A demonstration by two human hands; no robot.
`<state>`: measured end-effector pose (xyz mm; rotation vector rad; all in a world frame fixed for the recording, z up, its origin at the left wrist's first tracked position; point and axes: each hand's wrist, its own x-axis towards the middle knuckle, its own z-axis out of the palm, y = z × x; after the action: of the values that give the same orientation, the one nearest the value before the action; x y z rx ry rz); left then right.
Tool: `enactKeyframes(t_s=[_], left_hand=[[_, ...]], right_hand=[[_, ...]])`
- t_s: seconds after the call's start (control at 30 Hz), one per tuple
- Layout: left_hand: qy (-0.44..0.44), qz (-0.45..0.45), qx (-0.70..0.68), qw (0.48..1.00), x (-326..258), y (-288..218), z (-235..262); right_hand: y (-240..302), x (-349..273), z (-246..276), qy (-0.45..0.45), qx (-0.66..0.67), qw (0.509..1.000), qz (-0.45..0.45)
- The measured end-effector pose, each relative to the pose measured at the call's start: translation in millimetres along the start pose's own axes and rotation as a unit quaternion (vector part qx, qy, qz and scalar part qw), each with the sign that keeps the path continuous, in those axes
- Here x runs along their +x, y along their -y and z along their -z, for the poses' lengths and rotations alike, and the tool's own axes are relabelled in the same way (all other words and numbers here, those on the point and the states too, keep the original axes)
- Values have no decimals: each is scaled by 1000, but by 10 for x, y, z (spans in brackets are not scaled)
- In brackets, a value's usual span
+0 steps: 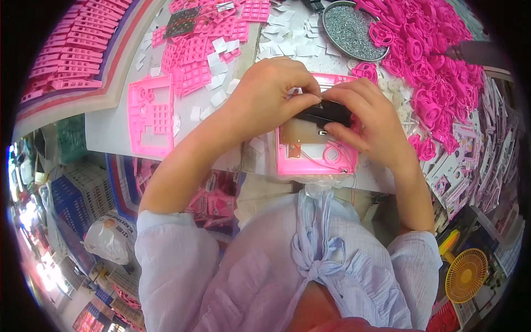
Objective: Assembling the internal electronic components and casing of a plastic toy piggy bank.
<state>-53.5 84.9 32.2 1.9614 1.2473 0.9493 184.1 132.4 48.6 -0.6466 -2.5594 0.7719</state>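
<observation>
A pink plastic housing (287,165) lies at the table's near edge in front of me, with a brown circuit board (298,133), a round opening and thin wires in it. Over its upper part, both hands hold a black plastic part (331,113). My left hand (285,86) pinches the part's far-left side between thumb and fingertips. Around its right end close the fingers and thumb of my right hand (368,113). My fingers hide some of the black part, so its exact kind is unclear. A second pink housing (152,141) lies to the left, apart from my hands.
Pink keypad pieces (193,50) and white paper slips (218,69) lie at the back left. A round metal tray (326,33) of small screws stands beyond my hands. Pink ring-shaped parts (426,72) pile up at the right, near a dark tool (478,52). A yellow fan (466,275) is at lower right.
</observation>
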Motion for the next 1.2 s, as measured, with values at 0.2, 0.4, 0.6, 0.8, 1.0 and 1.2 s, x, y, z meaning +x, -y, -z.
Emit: enactKeyframes(t_s=[0.2,0.4,0.6,0.8,1.0,1.2], left_hand=[[33,-56,27,998,-44,13,38],[35,106,-74,991,-229,-72,34],[56,204,-66,975,-119,-179,39],[110,202,-16,973,13,-197,109],[135,182,18,974,78,-206,108],[112,68,94,987,235,-88,181]], right_hand=[[27,-12,-2,34,-15,999,27],[161,13,12,59,-62,996,37],[309,33,34,88,-152,984,36],[397,53,16,96,-198,975,30],[537,-60,-105,64,-270,961,8],[269,-39,416,-85,-39,996,-6]])
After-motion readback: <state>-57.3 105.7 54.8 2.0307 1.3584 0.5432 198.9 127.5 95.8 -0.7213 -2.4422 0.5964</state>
